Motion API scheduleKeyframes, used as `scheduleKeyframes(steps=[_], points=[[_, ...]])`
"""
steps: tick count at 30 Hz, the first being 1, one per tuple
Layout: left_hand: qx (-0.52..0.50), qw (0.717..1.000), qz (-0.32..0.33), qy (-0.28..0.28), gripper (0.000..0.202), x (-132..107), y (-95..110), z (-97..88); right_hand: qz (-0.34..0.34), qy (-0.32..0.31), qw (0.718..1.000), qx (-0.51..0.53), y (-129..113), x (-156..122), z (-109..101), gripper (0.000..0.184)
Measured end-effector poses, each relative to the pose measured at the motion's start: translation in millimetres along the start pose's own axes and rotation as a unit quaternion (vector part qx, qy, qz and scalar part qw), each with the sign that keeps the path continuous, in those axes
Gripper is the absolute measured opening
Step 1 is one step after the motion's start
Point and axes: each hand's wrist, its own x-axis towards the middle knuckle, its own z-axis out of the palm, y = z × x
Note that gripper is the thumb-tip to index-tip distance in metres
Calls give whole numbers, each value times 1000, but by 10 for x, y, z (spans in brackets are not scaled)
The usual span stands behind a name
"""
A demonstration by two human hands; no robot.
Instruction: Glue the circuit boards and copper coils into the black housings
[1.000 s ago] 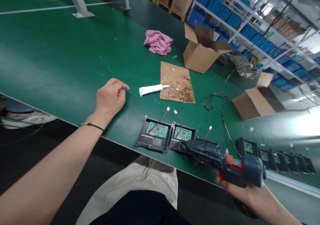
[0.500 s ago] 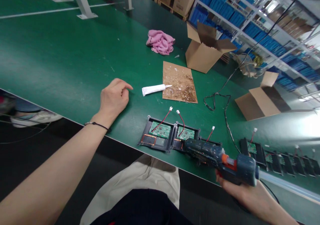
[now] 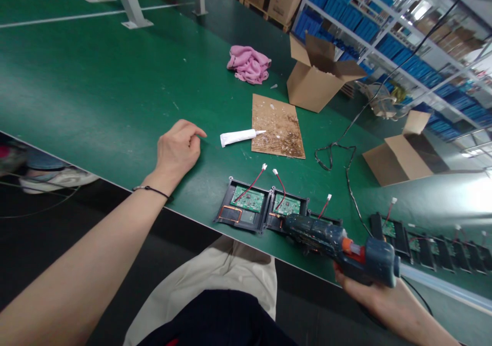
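Observation:
My right hand [image 3: 365, 289] is wrapped around the handle of a dark hot glue gun [image 3: 326, 238], its fingers mostly hidden behind the gun. The gun's nozzle end lies over the lower part of a black plastic housing [image 3: 274, 223] with a green circuit board and a copper coil. To its left sits a similar open housing [image 3: 241, 223], with a red-and-black lead and white plug rising from its board. A third housing is partly covered by the gun. My left hand [image 3: 179, 148] rests on the green bench, fingers curled and index finger slightly out, holding nothing visible.
A white glue tube [image 3: 238, 137] lies with its tip on a stained cardboard sheet [image 3: 279, 125]. Beyond are a pink cloth [image 3: 249, 65] and an open carton [image 3: 317, 87]. Another carton [image 3: 400, 156], a black cable [image 3: 349, 182] and several more housings [image 3: 426, 248] are to the right.
The whole view has shifted a few pixels to the right. Both hands and the glue gun keep their places relative to the housings.

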Motion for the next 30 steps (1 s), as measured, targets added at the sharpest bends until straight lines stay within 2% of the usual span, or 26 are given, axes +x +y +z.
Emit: scheduleKeyframes(steps=[5, 9, 14, 19, 25, 30], points=[[-4, 1000, 0, 2, 26, 8, 3, -1, 12, -26, 999, 44, -71, -11, 11, 22], [6, 1000, 12, -5, 26, 17, -13, -3, 35, -12, 996, 76, -220, 6, 25, 27], [23, 999, 23, -16, 26, 29, -36, -5, 40, -24, 992, 117, -304, 4, -79, 27], [41, 999, 27, -14, 28, 32, -21, -18, 41, -45, 985, 164, -188, -140, -230, 23], [67, 997, 35, -19, 31, 33, -3, -15, 73, 9, 979, 188, 6, -381, -395, 21], [94, 995, 27, -30, 31, 36, 15, -20, 104, 20, 982, 157, 140, -496, -395, 18]])
